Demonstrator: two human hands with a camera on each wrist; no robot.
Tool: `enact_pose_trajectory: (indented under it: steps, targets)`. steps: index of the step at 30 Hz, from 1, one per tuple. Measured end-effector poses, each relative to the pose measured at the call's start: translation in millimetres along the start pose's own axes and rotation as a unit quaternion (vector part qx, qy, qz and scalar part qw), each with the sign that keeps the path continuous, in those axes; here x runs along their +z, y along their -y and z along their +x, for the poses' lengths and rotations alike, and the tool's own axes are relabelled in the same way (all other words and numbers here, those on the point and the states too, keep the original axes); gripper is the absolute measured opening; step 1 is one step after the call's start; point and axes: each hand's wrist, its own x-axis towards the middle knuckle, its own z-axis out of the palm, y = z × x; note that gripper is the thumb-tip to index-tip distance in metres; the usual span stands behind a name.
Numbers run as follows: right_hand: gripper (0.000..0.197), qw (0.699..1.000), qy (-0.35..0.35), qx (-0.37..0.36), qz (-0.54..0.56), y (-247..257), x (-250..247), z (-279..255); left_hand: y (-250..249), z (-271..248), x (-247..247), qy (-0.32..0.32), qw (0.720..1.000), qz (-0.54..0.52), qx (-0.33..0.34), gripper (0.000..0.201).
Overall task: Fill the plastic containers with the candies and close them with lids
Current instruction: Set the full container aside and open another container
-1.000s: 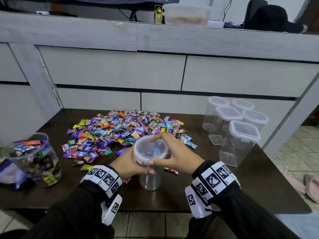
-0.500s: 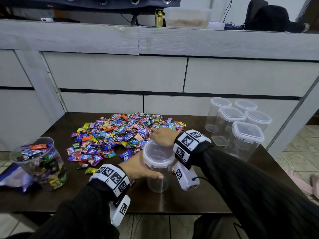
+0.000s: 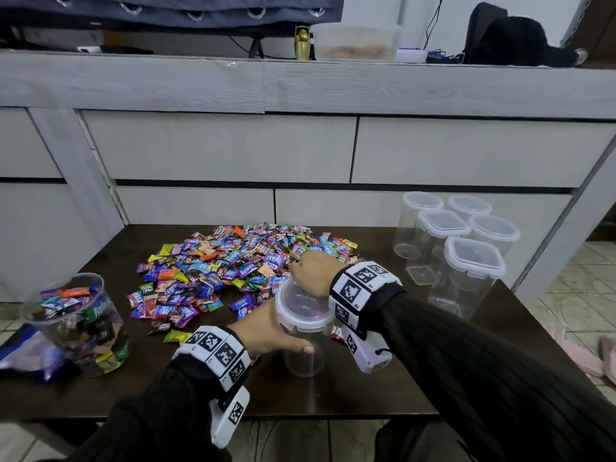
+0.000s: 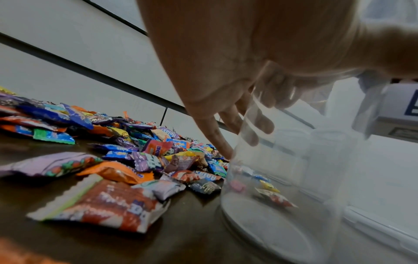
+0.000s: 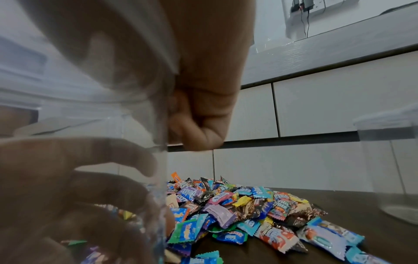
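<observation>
A clear round container (image 3: 301, 361) with a few candies inside stands on the dark table (image 3: 333, 398) near the front edge. My left hand (image 3: 270, 331) grips its side, fingers wrapped round the wall (image 4: 294, 169). A translucent lid (image 3: 300, 305) sits on top. My right hand (image 3: 310, 271) reaches over it, fingers curled on the lid's far rim (image 5: 199, 128). The colourful candy pile (image 3: 233, 265) lies just behind and left of the container.
Several empty lidded containers (image 3: 466, 248) stand at the table's right rear. A large open jar full of candies (image 3: 76, 321) sits at the left edge, a blue bag (image 3: 23, 358) beside it. Grey drawer fronts (image 3: 220, 148) rise behind the table.
My right hand has swung from the lid's near right side over to its far rim, wrist now above the container. The left hand keeps its hold on the container.
</observation>
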Motion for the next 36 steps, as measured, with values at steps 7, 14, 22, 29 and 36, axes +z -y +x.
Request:
enact_pose_trajectory:
  steps: [7, 14, 22, 29, 36]
  targets:
    - [0.052, 0.999, -0.019, 0.032, 0.018, -19, -4, -11, 11, -4, -1, -0.042, 0.997, 0.063, -0.004, 0.090]
    - [0.051, 0.997, -0.052, 0.038, 0.053, -31, 0, -14, -5, -13, -5, 0.016, 0.983, 0.183, -0.007, 0.099]
    - [0.049, 0.997, 0.048, -0.055, 0.037, -17, -8, -7, -19, -7, -9, -0.007, 0.995, 0.103, -0.001, 0.098]
    - [0.044, 0.997, 0.040, -0.056, 0.032, -18, -9, -5, -2, -4, 3, -0.033, 0.998, 0.037, 0.035, 0.094]
    - [0.042, 0.999, 0.006, 0.007, 0.039, -27, -8, -4, -1, -2, 4, -0.031, 0.998, 0.045, 0.033, 0.091]
